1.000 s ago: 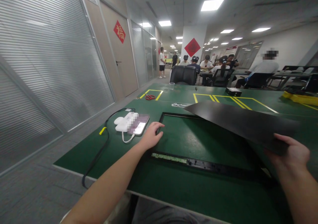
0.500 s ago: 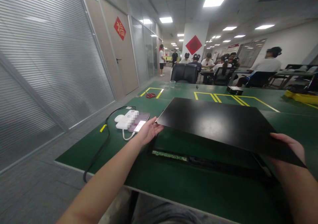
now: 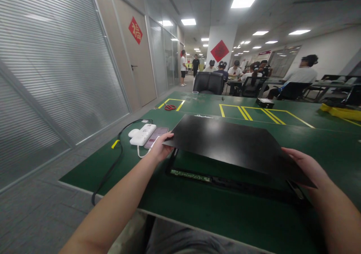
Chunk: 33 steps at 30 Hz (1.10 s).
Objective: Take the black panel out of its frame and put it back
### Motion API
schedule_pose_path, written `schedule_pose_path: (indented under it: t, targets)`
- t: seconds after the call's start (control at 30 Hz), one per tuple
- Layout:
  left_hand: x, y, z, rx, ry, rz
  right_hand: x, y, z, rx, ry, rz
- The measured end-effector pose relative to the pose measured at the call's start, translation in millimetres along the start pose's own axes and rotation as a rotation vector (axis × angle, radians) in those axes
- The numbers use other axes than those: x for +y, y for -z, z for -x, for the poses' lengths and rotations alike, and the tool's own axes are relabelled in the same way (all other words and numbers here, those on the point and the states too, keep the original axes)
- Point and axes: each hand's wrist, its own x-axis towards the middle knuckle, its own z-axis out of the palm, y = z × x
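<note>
A thin, glossy black panel [image 3: 225,141] is held above the table, tilted, between my two hands. My left hand [image 3: 162,147] grips its left edge, thumb on top. At the right edge, my right hand [image 3: 308,167] has its thumb on the upper side and its other fingers beneath, partly hidden. Under the panel lies a black frame [image 3: 245,186] on the green table, with a green circuit board strip [image 3: 190,176] along its near side. The panel hides the far part of the frame.
Left of my left hand are a white power strip [image 3: 143,133], a phone [image 3: 159,133] and a black cable [image 3: 121,156]. Red-handled scissors [image 3: 170,107], a clear cup [image 3: 195,94] and a black box [image 3: 265,103] stand further back on the green table [image 3: 93,175]. People sit beyond.
The black panel has shifted left and somewhat flatter over the frame, both hands moving with it. My right hand has moved left the most.
</note>
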Motion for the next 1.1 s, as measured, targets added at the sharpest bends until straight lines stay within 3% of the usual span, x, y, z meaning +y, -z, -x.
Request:
schedule_pose_path:
  t: [0.1, 0.3, 0.57, 0.8, 1.1]
  targets:
    - [1.3, -1.5, 2.2, 0.025, -0.029, -0.013, -1.5, -3.6, 0.6, -0.108, -0.166, -0.061]
    - [2.8, 1.2, 3.9, -0.04, -0.118, -0.072, 7.4, -3.6, -13.9, -0.045, 0.034, 0.004]
    - [4.4, 3.7, 2.5, -0.131, -0.163, -0.148, 8.2, -1.8, -17.1, 0.104, 0.149, 0.06]
    - [2.2, -2.1, 6.0, -0.018, -0.174, -0.161, 4.6, -9.9, -5.7, 0.212, 0.227, 0.16]
    - [-3.2, -2.3, 7.7, -0.127, -0.115, -0.227, 3.6, -8.7, -3.4, 0.26, 0.242, 0.234]
